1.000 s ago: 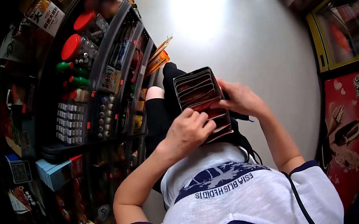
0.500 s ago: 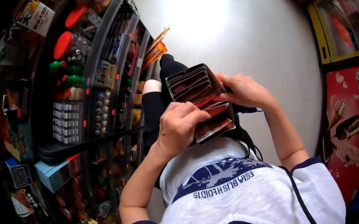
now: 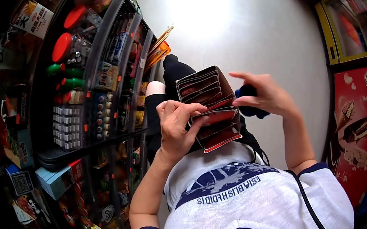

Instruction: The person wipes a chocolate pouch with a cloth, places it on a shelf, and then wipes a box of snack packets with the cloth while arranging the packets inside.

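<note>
A dark box (image 3: 218, 137) with several reddish compartments, like stacked pockets, rests over my lap. On its left side, my left hand (image 3: 179, 123) pinches near the middle divider, thumb and index finger close together at its edge; whether a thin piece is between them is hidden. My right hand (image 3: 262, 92) is just off the box's right side, thumb and index finger spread apart, with the thumb tip near the box's edge and nothing visible in it.
Packed snack shelves (image 3: 125, 57) with red-lidded jars (image 3: 62, 47) stand close on the left. A red panel with ice cream pictures (image 3: 357, 133) and a yellow-framed glass case (image 3: 330, 35) are at right. Pale floor (image 3: 246, 27) lies ahead.
My right hand has let go of the box's right edge and moved outward, its fingers opening. My left hand has shifted slightly left and its pinch shows more clearly. The box has tilted a little.
</note>
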